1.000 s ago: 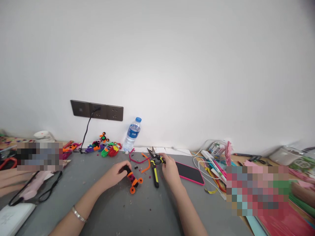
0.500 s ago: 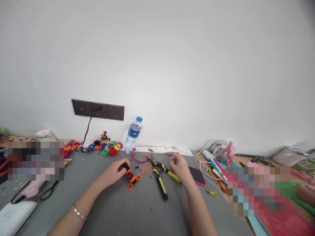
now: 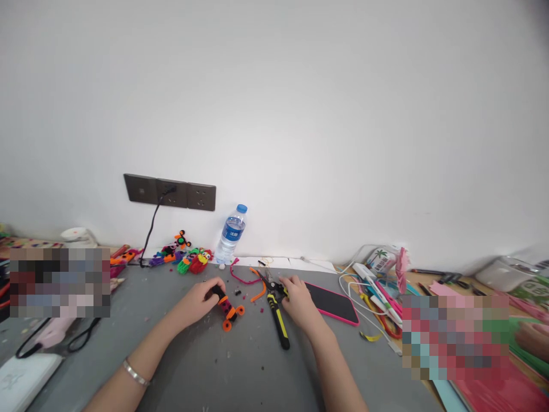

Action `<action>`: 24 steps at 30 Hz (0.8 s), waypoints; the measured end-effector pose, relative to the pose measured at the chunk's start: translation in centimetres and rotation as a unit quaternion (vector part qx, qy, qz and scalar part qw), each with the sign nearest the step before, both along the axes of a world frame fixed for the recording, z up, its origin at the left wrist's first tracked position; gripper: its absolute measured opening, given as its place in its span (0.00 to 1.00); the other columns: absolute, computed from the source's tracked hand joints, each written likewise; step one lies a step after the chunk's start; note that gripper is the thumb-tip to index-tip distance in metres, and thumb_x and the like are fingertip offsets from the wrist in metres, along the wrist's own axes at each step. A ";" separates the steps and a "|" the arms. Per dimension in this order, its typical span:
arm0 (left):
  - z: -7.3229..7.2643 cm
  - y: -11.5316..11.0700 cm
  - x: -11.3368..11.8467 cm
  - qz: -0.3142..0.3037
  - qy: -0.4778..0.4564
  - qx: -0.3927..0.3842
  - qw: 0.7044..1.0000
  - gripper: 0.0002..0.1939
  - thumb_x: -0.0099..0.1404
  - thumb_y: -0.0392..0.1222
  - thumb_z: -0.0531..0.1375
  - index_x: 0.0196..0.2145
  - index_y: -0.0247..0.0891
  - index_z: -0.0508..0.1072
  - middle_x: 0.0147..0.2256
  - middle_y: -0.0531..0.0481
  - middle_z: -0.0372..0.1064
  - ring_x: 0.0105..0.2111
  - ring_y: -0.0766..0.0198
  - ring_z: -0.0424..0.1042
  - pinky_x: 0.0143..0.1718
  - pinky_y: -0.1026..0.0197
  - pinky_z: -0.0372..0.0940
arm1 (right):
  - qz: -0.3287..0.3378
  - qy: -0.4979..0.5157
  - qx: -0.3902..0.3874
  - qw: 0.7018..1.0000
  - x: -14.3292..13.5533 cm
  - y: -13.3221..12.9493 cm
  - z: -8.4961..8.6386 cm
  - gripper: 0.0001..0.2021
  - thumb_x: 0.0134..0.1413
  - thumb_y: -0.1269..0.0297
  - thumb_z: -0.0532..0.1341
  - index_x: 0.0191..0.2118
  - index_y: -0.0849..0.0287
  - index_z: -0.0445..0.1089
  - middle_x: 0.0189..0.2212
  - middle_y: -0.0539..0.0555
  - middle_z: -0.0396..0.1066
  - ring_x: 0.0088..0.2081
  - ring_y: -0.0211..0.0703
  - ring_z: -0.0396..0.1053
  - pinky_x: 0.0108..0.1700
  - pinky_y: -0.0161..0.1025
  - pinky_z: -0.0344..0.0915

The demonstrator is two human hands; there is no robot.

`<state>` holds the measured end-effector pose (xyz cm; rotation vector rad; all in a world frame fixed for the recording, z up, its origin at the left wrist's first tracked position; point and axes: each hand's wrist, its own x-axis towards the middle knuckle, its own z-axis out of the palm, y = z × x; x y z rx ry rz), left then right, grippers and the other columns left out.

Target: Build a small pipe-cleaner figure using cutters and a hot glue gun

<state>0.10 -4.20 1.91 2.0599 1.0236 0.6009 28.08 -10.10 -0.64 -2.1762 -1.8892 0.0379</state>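
Observation:
Between the fingers of my left hand (image 3: 205, 297) is a small black, magenta and orange pipe-cleaner figure (image 3: 227, 306), its orange rounds toward me. My right hand (image 3: 298, 294) lies over the pliers (image 3: 278, 320) with yellow and black handles, its fingers near the pivot and covering the right handle; whether they grip it is hard to tell. Beyond the pliers' jaws lie an orange pipe cleaner (image 3: 258, 290) and a magenta one (image 3: 242, 280).
A phone (image 3: 337, 303) lies just right of my right hand, with white cables beyond. A water bottle (image 3: 231, 233) and colourful pipe-cleaner figures (image 3: 195, 260) stand by the wall. Pens and papers (image 3: 506, 383) cover the right side, where another person's hand (image 3: 532, 339) shows.
My right hand has moved left and down from above the phone onto the pliers, uncovering more of the phone. My left hand still holds the figure in nearly the same place.

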 end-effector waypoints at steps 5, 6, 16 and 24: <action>-0.1 0.0 0.0 0.000 0.009 -0.004 1.000 0.12 0.55 0.35 0.50 0.35 0.41 0.69 0.27 0.55 0.67 0.22 0.65 0.59 0.26 0.65 0.52 | -0.023 -0.011 -0.016 1.000 0.3 -0.2 0.1 0.29 0.41 0.85 0.53 0.51 0.60 0.71 0.43 0.62 0.70 0.43 0.53 0.65 0.40 0.41 0.57; -0.2 0.0 0.0 -0.001 0.010 -0.004 1.000 0.12 0.55 0.35 0.50 0.35 0.41 0.69 0.27 0.55 0.67 0.22 0.65 0.59 0.26 0.65 0.52 | -0.025 -0.011 -0.017 0.999 0.3 -0.3 0.2 0.29 0.41 0.85 0.53 0.50 0.59 0.71 0.42 0.61 0.70 0.43 0.54 0.65 0.40 0.40 0.56; -0.4 0.3 0.0 -0.010 0.032 -0.005 0.999 0.12 0.56 0.36 0.49 0.36 0.40 0.68 0.28 0.55 0.66 0.24 0.64 0.60 0.28 0.64 0.53 | -0.055 0.041 -0.020 0.997 -0.1 -0.2 0.6 0.22 0.41 0.86 0.53 0.41 0.62 0.72 0.41 0.61 0.67 0.39 0.48 0.67 0.41 0.37 0.58; -0.4 0.4 0.0 -0.007 0.053 -0.004 0.999 0.12 0.56 0.36 0.48 0.37 0.40 0.67 0.30 0.54 0.67 0.24 0.64 0.60 0.29 0.63 0.54 | -0.030 0.110 -0.017 0.993 0.4 0.0 1.5 0.16 0.40 0.84 0.54 0.36 0.62 0.66 0.35 0.57 0.69 0.40 0.46 0.67 0.41 0.35 0.58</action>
